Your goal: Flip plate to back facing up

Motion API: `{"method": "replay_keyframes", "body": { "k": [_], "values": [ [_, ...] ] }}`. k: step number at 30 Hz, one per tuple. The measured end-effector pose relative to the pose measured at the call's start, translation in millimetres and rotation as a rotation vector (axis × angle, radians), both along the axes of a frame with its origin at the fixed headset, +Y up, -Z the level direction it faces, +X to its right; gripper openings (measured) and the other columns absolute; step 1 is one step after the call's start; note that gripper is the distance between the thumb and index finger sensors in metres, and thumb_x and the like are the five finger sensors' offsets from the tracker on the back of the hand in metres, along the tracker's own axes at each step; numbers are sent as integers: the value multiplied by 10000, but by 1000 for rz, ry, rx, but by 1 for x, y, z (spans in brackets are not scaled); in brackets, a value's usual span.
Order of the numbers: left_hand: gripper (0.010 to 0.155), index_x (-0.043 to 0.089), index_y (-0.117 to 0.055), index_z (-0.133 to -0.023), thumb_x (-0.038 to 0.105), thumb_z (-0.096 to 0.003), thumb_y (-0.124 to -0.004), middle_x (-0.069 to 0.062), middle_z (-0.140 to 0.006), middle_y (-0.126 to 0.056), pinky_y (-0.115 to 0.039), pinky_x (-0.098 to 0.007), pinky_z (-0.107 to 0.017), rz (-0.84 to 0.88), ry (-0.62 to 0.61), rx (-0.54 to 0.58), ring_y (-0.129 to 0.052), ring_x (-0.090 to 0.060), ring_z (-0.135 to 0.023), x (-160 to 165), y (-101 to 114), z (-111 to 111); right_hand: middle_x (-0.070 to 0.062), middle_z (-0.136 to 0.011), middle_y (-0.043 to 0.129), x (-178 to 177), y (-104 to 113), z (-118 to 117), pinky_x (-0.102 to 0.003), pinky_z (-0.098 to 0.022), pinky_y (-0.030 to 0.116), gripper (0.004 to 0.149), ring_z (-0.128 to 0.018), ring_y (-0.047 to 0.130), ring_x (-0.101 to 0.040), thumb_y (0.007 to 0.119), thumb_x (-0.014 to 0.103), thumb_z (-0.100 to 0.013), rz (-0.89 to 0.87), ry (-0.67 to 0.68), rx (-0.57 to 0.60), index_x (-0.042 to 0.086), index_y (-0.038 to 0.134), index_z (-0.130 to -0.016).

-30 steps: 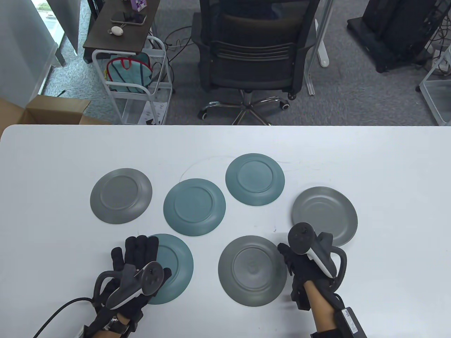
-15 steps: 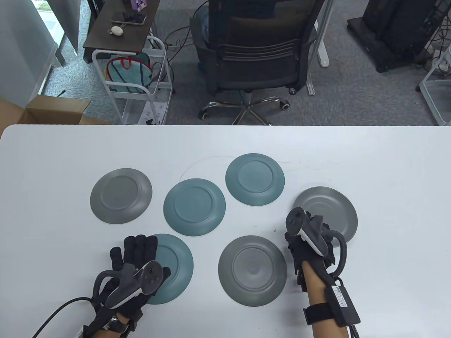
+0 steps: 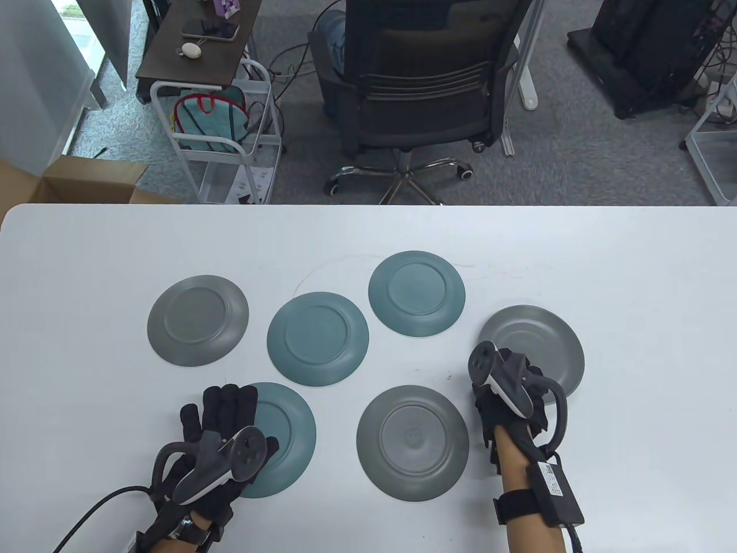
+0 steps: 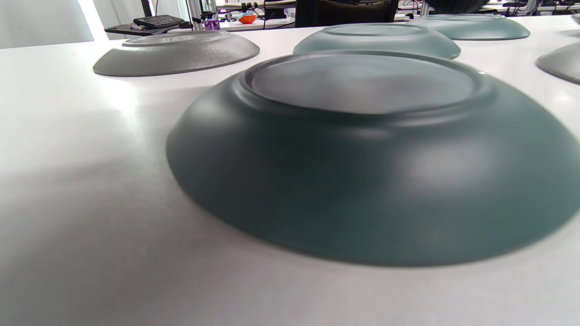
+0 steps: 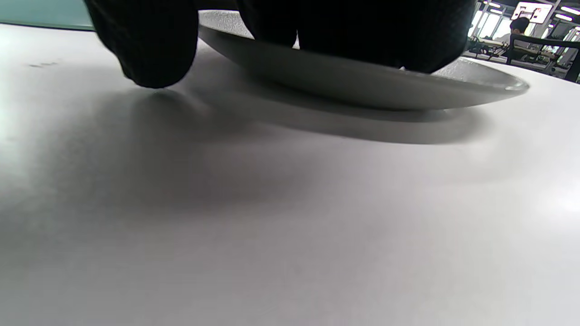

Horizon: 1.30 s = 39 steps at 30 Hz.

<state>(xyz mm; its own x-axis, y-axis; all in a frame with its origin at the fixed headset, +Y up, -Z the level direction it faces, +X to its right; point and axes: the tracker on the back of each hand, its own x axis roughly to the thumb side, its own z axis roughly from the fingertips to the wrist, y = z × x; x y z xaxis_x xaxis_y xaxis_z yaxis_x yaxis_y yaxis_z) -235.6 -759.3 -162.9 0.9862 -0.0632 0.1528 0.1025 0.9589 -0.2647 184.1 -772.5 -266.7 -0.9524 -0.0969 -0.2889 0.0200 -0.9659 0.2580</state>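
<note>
A grey plate (image 3: pixel 538 343) lies face up at the right of the white table (image 3: pixel 633 271). My right hand (image 3: pixel 506 363) is at its near-left rim. In the right wrist view the fingers (image 5: pixel 362 27) lie over the plate's rim (image 5: pixel 408 81), and the thumb (image 5: pixel 145 50) hangs beside it, close to the table. My left hand (image 3: pixel 224 409) lies flat with spread fingers on the left part of a teal plate (image 3: pixel 288 438) that is back up. This plate fills the left wrist view (image 4: pixel 371 149), where no fingers show.
Several other plates lie back up: grey at far left (image 3: pixel 197 320), teal in the middle (image 3: pixel 318 338), teal behind it (image 3: pixel 416 292), grey at the front centre (image 3: pixel 411 442). An office chair (image 3: pixel 414 86) stands beyond the table's far edge.
My right hand has moved away from the front grey plate, forward to the rim of the face-up grey plate, and stayed there. My left hand has not moved.
</note>
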Motion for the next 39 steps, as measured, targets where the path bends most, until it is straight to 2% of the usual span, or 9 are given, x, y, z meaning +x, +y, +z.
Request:
{"method": "replay_keyframes", "body": {
  "k": [17,27,32,39],
  "values": [
    [888,148,-154,-1185,676,-567,-511,-205,-1210,-257,-309,-702,-770,0,3,-5,-329,-491,-1167,0,0,-1,-230,-1001,683,-6,-1,-3,-556,-630,683,646,-859,752,-467,781,420,-479,94,56,49,103,618,-1018],
    [888,147,-153,-1185,676,-567,-511,-206,-1210,-258,-309,-702,-769,-2,4,-4,-328,-494,-1166,0,0,-1,-230,-929,763,-19,-3,-6,-461,-535,780,557,-765,844,-431,774,358,-495,216,119,70,68,682,-961],
    [887,150,-154,-1185,676,-567,-511,-203,-1210,-258,-309,-702,-770,1,3,-3,-330,-493,-1166,0,0,-1,-223,-901,789,-23,5,-5,-425,-492,808,516,-727,877,-406,751,320,-505,246,135,115,63,691,-948],
    [889,147,-154,-1185,676,-566,-511,-206,-1210,-258,-314,-698,-771,1,6,3,-331,-494,-1165,-1,1,-1,-219,-873,811,-16,32,-1,-415,-481,812,495,-702,896,-387,756,293,-503,110,103,197,59,700,-935]
  ]
}}
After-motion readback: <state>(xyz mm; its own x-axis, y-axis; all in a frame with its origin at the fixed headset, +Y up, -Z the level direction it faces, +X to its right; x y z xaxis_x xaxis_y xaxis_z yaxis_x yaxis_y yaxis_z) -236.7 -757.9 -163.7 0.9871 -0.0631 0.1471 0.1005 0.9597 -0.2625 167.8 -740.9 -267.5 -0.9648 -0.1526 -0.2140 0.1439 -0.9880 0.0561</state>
